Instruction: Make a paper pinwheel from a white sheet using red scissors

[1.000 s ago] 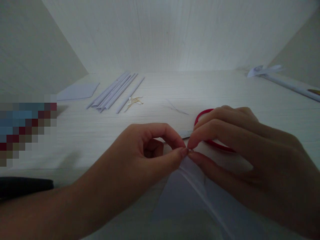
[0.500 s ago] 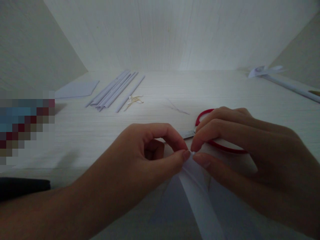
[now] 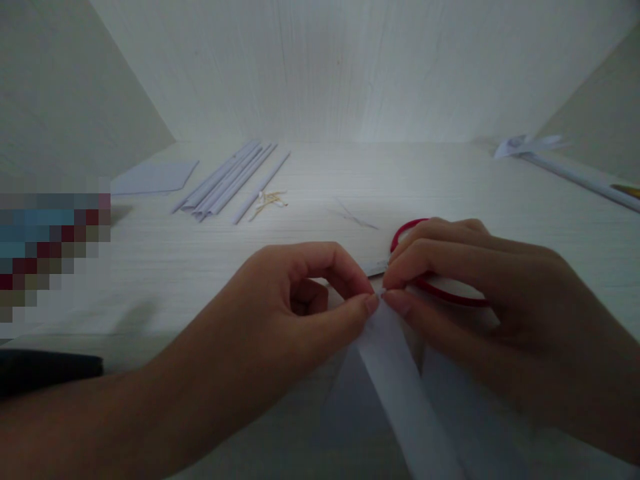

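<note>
Between the fingertips of both hands is the narrow top end of a white paper strip [image 3: 395, 373], which widens as it hangs down towards me. My left hand [image 3: 310, 300] pinches that end between thumb and forefinger, its other fingers curled in. From the other side my right hand [image 3: 460, 300] pinches the same tip with thumb and forefinger. Behind and under my right hand lie scissors [image 3: 403, 230] with red handles, their blade pointing left; the hand partly hides them. More white paper [image 3: 350, 407] is below the strip, dim and blurred.
Several rolled paper tubes [image 3: 227, 180] lie at the back left, with cotton swabs [image 3: 270, 200] beside them. A flat paper piece [image 3: 155, 179] is farther left. At the back right rests a paper stick [image 3: 575, 170]. A black object [image 3: 50, 370] sits by my left forearm.
The paper strip has turned so that more of its flat face shows. My right fingertips parted slightly from the left ones, then moved a little upward. The scissors stay in place.
</note>
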{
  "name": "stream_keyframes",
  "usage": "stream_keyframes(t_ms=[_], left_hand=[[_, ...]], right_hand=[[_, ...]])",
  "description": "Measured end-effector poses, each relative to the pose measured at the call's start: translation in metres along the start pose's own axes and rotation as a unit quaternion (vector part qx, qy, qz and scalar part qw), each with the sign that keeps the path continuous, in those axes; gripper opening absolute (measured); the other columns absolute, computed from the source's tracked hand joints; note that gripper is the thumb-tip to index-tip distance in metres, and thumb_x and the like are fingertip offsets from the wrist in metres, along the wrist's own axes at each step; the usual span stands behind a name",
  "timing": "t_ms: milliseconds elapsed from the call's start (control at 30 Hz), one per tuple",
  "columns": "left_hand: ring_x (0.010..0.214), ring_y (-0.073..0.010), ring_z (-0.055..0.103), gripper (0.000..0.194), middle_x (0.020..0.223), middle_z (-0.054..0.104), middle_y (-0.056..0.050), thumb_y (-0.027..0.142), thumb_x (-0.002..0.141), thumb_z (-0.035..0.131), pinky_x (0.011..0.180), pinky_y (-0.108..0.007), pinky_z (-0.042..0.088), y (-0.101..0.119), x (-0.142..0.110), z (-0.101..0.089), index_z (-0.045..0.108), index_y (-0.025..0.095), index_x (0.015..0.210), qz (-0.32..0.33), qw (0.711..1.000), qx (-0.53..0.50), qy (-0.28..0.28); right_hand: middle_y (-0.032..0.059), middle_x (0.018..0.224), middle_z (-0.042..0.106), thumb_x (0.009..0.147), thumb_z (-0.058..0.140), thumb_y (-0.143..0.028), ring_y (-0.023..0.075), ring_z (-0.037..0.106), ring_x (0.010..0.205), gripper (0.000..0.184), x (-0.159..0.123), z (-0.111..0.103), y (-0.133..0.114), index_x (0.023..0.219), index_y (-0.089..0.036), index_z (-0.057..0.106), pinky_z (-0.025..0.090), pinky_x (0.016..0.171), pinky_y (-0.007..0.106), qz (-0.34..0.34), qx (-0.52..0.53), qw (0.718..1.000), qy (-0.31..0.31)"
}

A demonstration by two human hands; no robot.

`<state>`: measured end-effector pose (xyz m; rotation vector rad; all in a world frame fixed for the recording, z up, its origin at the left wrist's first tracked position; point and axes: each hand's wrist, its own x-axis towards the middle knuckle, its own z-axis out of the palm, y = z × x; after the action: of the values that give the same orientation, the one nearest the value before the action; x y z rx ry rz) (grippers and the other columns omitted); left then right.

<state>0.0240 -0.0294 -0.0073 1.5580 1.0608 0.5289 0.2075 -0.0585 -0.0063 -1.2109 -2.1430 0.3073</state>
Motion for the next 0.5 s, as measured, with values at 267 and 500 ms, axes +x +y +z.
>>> stream_keyframes(t_ms=[267,500], left_hand=[[0.045,-0.007,0.046,0.01,0.054,0.056,0.006,0.032,0.078,0.064,0.036,-0.014,0.027,0.0011,-0.0027,-0.0004,0.07,0.025,0.073,0.018,1.0,-0.004,-0.004],[0.04,-0.0061,0.035,0.007,0.047,0.044,0.008,0.03,0.075,0.069,0.034,-0.015,0.022,0.0032,-0.0082,0.0008,0.071,0.027,0.081,-0.009,0.997,-0.056,-0.061]], right_hand=[[-0.0043,0.071,0.063,0.082,0.06,-0.015,0.0102,0.057,0.065,0.017,0.0022,-0.0011,0.0053,0.068,-0.023,0.064,0.045,0.056,0.021,0.069,0.098,0.993,-0.007],[-0.0038,0.074,0.065,0.084,0.06,-0.018,0.0069,0.061,0.061,0.015,0.001,0.0026,0.0064,0.071,-0.021,0.065,0.048,0.05,0.013,0.127,0.236,0.963,0.028]])
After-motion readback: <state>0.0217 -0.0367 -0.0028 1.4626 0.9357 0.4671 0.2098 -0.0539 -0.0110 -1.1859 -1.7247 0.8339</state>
